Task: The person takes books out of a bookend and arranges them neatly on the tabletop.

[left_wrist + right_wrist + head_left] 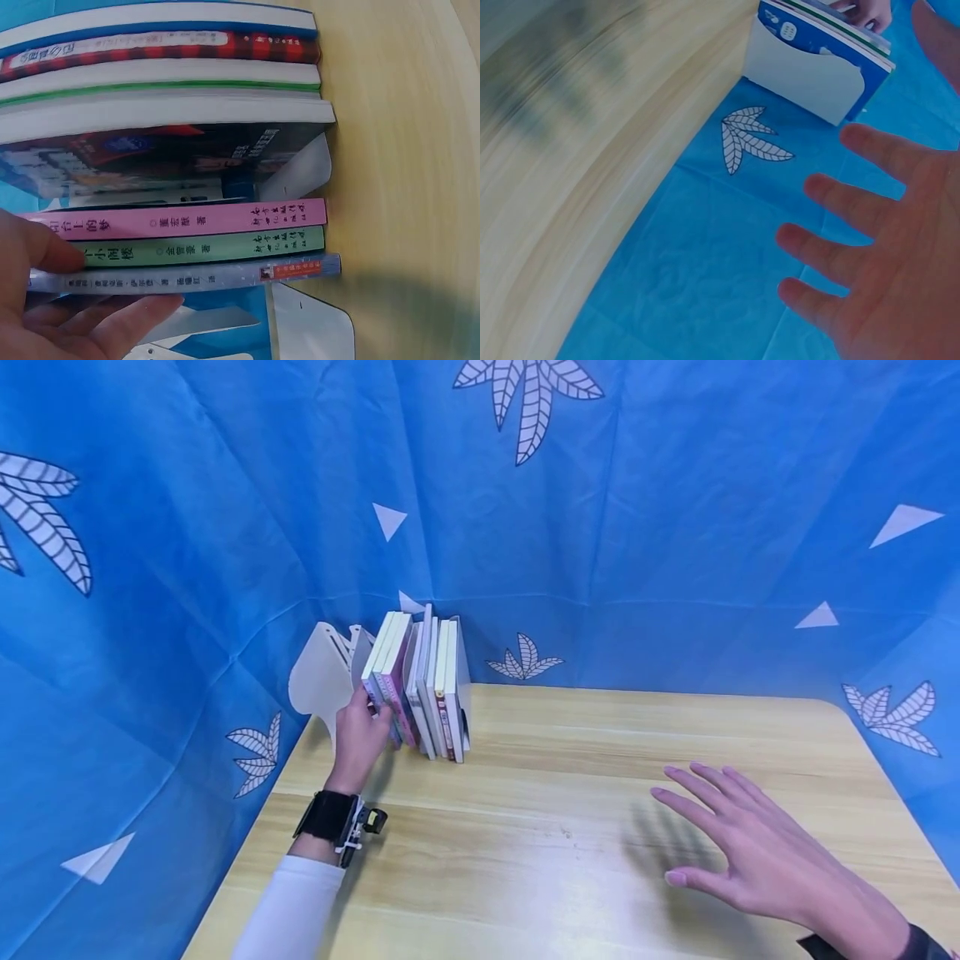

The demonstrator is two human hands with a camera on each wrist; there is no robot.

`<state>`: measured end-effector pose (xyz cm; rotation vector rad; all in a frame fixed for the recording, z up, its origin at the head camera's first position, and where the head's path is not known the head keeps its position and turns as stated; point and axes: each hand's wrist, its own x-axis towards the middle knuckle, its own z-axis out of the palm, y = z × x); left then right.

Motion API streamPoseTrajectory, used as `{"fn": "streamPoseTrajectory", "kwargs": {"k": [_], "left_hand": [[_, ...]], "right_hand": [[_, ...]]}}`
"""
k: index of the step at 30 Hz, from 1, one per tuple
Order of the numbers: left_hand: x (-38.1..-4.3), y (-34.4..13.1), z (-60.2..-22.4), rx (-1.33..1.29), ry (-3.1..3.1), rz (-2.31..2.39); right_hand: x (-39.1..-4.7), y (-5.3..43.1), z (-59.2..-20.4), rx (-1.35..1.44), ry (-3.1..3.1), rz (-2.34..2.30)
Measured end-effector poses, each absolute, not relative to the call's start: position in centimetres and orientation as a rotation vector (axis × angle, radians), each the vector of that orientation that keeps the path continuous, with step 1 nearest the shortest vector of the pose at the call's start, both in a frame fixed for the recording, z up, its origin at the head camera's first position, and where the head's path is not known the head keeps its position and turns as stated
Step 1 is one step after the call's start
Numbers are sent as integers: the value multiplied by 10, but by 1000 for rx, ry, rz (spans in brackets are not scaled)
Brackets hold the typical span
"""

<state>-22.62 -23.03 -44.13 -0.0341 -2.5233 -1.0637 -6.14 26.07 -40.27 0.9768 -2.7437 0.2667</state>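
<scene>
My left hand (360, 737) pinches thin upright books at the left end of a row at the back left of the table. In the left wrist view its thumb lies against the spine of a green book (289, 241), with fingers on the outer side of a lavender-blue book (225, 276). A pink book (180, 217) stands right beside the green one. A gap separates these three from a thicker dark-covered book (217, 154) and other books. My right hand (757, 852) hovers over the right side of the table, fingers spread, holding nothing.
A white bookend (318, 677) stands left of the books, and another white bookend (802, 75) closes the row's right end. The wooden table (570, 827) runs back to a blue leaf-patterned curtain (675, 568), which also hangs along the left side.
</scene>
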Motion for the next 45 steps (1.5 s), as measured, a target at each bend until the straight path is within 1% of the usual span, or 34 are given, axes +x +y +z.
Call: {"fn": "streamPoseTrajectory", "kwargs": {"k": [9, 18, 23, 28, 40, 45], "left_hand": [[-221, -230, -444, 6, -2414, -998], [-198, -237, -446, 54, -2356, -1010], [-184, -241, -446, 18, -2324, -993], [-167, -244, -439, -43, -2272, -938], [-114, -255, -411, -103, -2227, -864], [-97, -259, -401, -103, -2248, -825]], "right_hand": [[-61, 256, -401, 968, -2737, 269], [-59, 254, -401, 952, -2737, 261], [-58, 255, -402, 956, -2731, 253], [-58, 257, -401, 940, -2738, 268], [-61, 255, -404, 930, -2752, 323], [-64, 252, -404, 950, -2735, 329]]}}
